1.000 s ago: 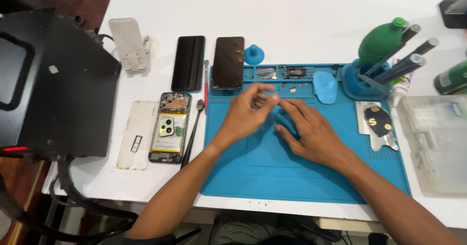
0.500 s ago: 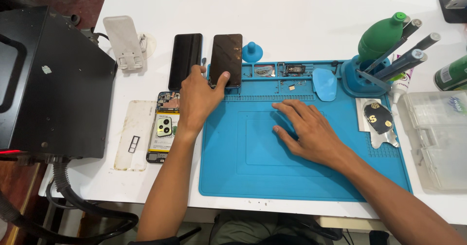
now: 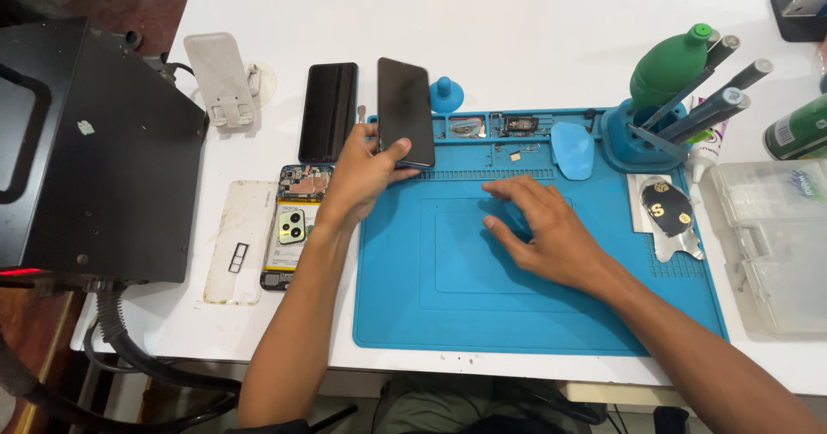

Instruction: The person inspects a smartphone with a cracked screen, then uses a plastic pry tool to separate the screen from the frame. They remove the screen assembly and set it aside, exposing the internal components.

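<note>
While the left hand [image 3: 362, 176] pinches the lower edge of a dark phone screen panel [image 3: 405, 111], tilted up off the blue repair mat [image 3: 448, 313], the right hand [image 3: 543, 232] lies spread and empty on the mat. Held only by one end, the panel could slip or flex and crack.

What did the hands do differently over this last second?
The left hand left the middle of the blue mat, went up to its top-left corner and took hold of the dark phone screen, whose lower end now sits in its fingers. The right hand stayed flat on the mat. The second black screen and the opened phone lie where they were.
</note>
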